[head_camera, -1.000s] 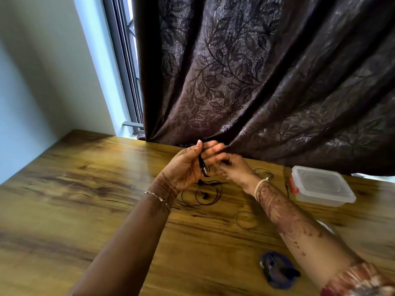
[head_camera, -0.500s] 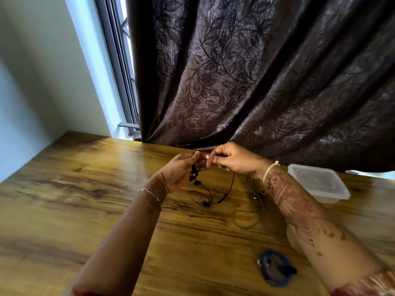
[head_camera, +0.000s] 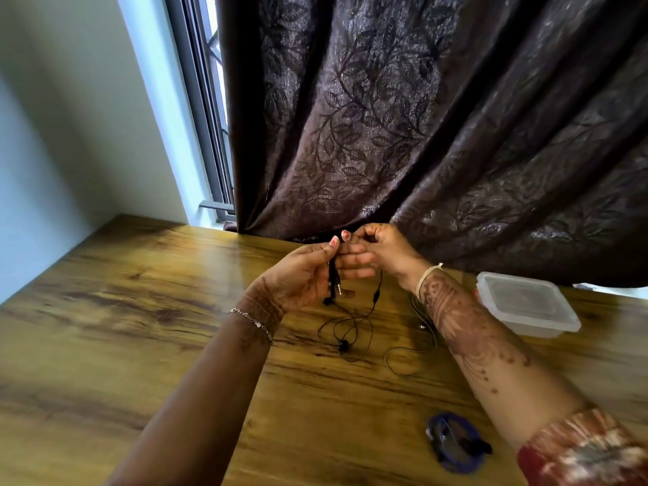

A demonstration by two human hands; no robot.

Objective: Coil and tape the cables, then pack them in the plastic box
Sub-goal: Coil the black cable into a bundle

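A thin black earphone cable (head_camera: 350, 327) hangs from both hands above the wooden table (head_camera: 140, 327). My left hand (head_camera: 308, 275) pinches a folded bunch of it, and a metal jack plug sticks out below the fingers. My right hand (head_camera: 385, 250) touches the left fingertips and grips the strand with the inline remote. The loose loops and an earbud lie on the table below. A second thin cable (head_camera: 403, 363) lies partly under my right forearm. The clear plastic box (head_camera: 526, 303), lid on, stands at the right.
A blue tape roll (head_camera: 456, 443) with a dark object on it lies near the table's front right. A dark patterned curtain (head_camera: 420, 135) hangs right behind the hands. The window frame (head_camera: 207, 117) and a wall are at the left.
The hands have come back together after drawing the cable out. More of the cable is bunched in my left hand, and the jack plug now hangs below its fingers.
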